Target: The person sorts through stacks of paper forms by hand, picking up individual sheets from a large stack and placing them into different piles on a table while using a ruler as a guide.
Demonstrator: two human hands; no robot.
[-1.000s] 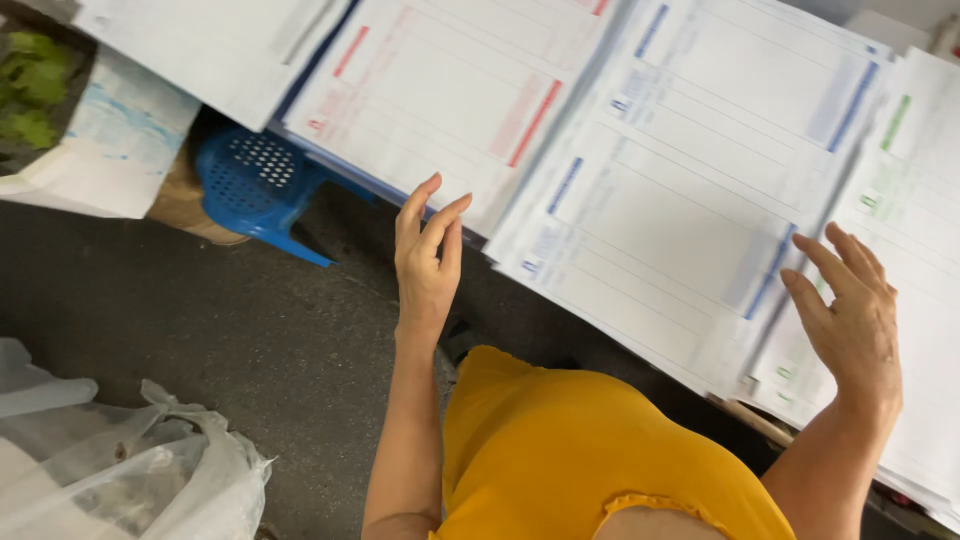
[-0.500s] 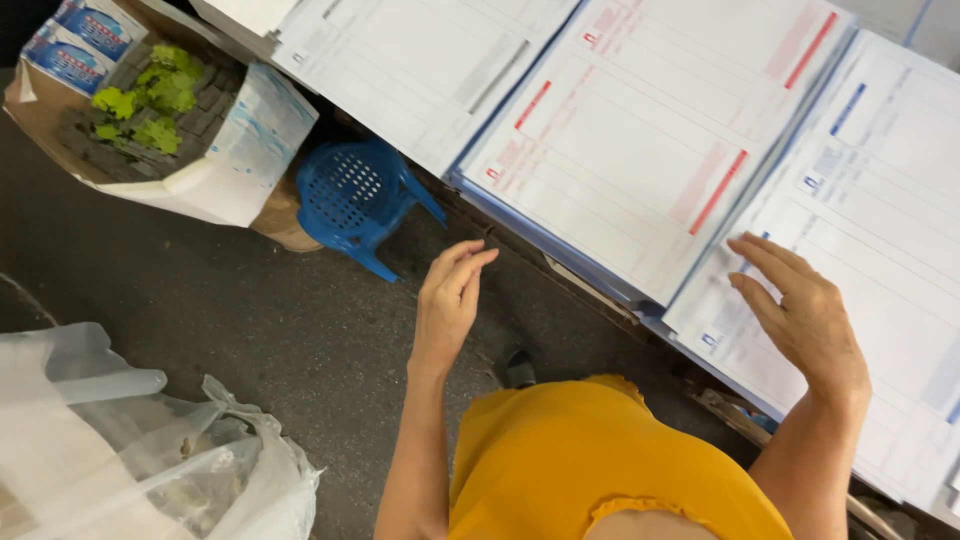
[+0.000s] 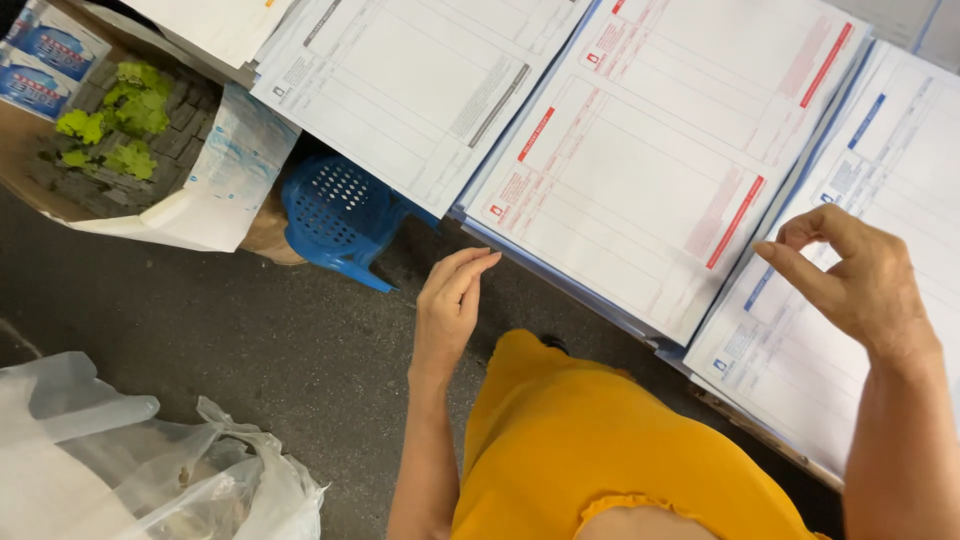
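While I look down from the head camera, my right hand (image 3: 860,285) sits at right of frame over the blue form (image 3: 850,330), thumb and forefinger nearly pinched together, the other fingers curled; I cannot tell whether it grips a sheet. My left hand (image 3: 450,305) hangs at centre, fingers straight and loosely together, empty, its tips just below the edge of the red form (image 3: 660,150). A grey form (image 3: 420,80) lies further left. At upper left, a cardboard box (image 3: 25,150) holds dark blocks with green sprouts (image 3: 115,120) (a white wrapper (image 3: 215,190) drapes its side). Beside it stands a blue stool (image 3: 335,215). A clear bag (image 3: 140,470) fills the lower left, contents unclear.
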